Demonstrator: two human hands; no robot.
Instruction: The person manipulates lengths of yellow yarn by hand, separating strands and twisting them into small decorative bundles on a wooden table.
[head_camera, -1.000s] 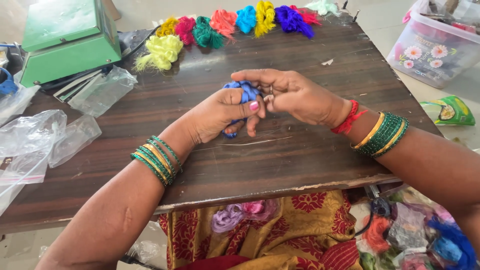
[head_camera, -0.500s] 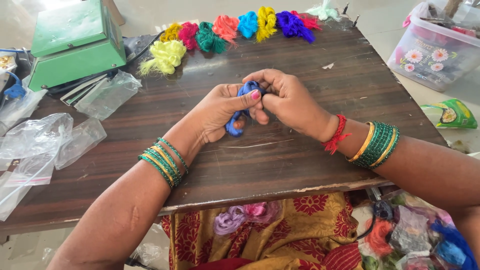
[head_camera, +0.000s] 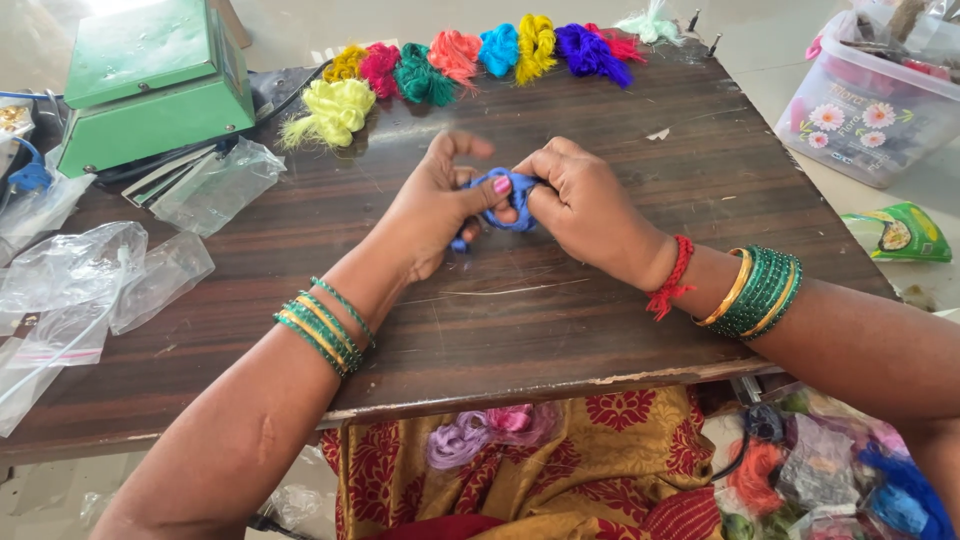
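My left hand (head_camera: 435, 205) and my right hand (head_camera: 580, 205) meet over the middle of a dark wooden table (head_camera: 520, 330). Between their fingers they pinch a small bundle of blue thread (head_camera: 508, 195), which loops around my left thumb. Both wrists wear green and gold bangles, and the right wrist also has a red string. A row of coloured thread bundles (head_camera: 480, 52) lies along the table's far edge, with a pale yellow bundle (head_camera: 330, 110) a little nearer on the left.
A green box-shaped machine (head_camera: 150, 85) stands at the far left. Clear plastic bags (head_camera: 90, 280) lie along the left side. A clear plastic tub (head_camera: 870, 95) sits on the floor at right. More thread bundles (head_camera: 480, 435) rest on my lap.
Both hands have shifted slightly away from me with the blue thread, and my left index finger has lifted off the bundle.
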